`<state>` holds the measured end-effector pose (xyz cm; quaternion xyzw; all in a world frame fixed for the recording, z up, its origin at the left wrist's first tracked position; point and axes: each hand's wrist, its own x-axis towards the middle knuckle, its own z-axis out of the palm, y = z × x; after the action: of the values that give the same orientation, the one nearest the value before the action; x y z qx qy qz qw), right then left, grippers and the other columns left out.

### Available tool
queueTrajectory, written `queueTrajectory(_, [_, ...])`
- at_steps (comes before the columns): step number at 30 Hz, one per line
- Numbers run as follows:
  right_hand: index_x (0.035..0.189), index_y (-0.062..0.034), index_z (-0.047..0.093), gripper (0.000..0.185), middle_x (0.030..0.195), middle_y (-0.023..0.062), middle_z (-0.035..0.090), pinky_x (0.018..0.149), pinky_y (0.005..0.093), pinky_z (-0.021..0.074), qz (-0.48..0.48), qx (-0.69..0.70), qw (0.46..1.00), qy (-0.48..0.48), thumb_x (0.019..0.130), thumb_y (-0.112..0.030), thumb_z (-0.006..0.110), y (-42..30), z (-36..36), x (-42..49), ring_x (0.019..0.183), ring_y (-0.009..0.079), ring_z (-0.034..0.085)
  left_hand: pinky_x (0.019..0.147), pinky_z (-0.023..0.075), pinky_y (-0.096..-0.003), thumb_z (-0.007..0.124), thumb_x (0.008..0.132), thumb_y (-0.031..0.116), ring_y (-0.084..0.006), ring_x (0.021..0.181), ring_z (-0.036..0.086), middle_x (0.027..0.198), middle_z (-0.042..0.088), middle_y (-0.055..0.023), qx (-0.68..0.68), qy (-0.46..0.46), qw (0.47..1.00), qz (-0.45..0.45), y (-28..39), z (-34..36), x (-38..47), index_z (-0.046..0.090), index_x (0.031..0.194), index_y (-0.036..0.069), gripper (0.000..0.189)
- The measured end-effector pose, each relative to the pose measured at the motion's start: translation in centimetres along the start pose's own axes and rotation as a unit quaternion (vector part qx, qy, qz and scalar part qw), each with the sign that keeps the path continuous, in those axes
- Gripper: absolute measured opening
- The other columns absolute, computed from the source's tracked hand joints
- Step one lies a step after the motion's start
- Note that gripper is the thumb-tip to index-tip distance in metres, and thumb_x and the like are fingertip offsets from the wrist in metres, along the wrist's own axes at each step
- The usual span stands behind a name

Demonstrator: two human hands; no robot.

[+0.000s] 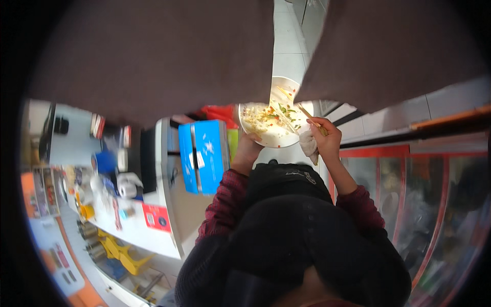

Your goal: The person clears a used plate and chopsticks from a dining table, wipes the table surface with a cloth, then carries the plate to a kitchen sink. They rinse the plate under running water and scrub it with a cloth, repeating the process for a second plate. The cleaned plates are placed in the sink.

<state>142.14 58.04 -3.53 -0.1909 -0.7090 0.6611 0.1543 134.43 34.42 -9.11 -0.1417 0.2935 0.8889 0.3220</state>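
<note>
A large white bowl (277, 142) with leftover food scraps, yellowish bits with green and red pieces, is held in front of me. My left hand (247, 150) grips its near left rim. Pale chopsticks (283, 118) lie across the inside of the bowl. In my right hand (328, 139), at the bowl's right side, are wooden chopsticks (305, 113) and a crumpled whitish cloth (308, 146). Two brown-grey curtain panels (165, 57) hang close to the camera and hide part of the bowl's far side.
To the left stand a blue cardboard box (209, 153) and a white counter (153, 234) with a red printed card and blurred items. Yellow stools (119, 249) are below it. On the right is a red-framed glass-door cabinet (406, 192). Light floor tiles (287, 42) show between the panels.
</note>
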Motion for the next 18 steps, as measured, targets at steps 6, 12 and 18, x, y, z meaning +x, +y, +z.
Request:
queueTrajectory(6, [0.110, -0.0032, 0.066, 0.028, 0.101, 0.0131, 0.069, 0.073, 0.0304, 0.0516, -0.024, -0.095, 0.984, -0.149, 0.083, -0.011, 0.066, 2.0, 3.2, 17.3, 0.079, 0.0239, 0.066, 0.100, 0.0461, -0.0490, 0.042, 0.060, -0.014, -0.0368, 0.125, 0.048, 0.137, 0.048, -0.0170, 0.034, 0.076, 0.996, 0.027, 4.9, 2.3, 15.7, 0.037, 0.138, 0.003, 0.080])
queueTrajectory(12, [0.107, -0.0121, 0.071, 0.033, 0.116, 0.0097, 0.066, 0.083, 0.0356, 0.0526, -0.069, -0.272, 0.916, -0.287, 0.075, -0.020, 0.071, 3.1, 8.5, 36.8, 0.093, 0.0270, 0.068, 0.101, 0.0441, -0.0517, 0.044, 0.059, -0.014, -0.0362, 0.125, 0.048, 0.136, 0.049, -0.0169, -0.008, 0.150, 0.988, 0.037, 12.4, 5.8, 29.7, 0.037, 0.139, 0.003, 0.082])
queueTrajectory(18, [0.126, -0.0124, 0.059, 0.056, 0.110, 0.0147, 0.066, 0.080, 0.0393, 0.0511, -0.144, -0.267, 0.871, -0.386, 0.073, -0.024, 0.074, 1.0, 17.1, 55.3, 0.093, 0.0327, 0.065, 0.102, 0.0448, -0.0471, 0.041, 0.059, -0.017, -0.0344, 0.124, 0.051, 0.134, 0.051, -0.0167, -0.026, 0.198, 0.971, 0.133, 22.2, 8.2, 41.5, 0.041, 0.136, 0.002, 0.079])
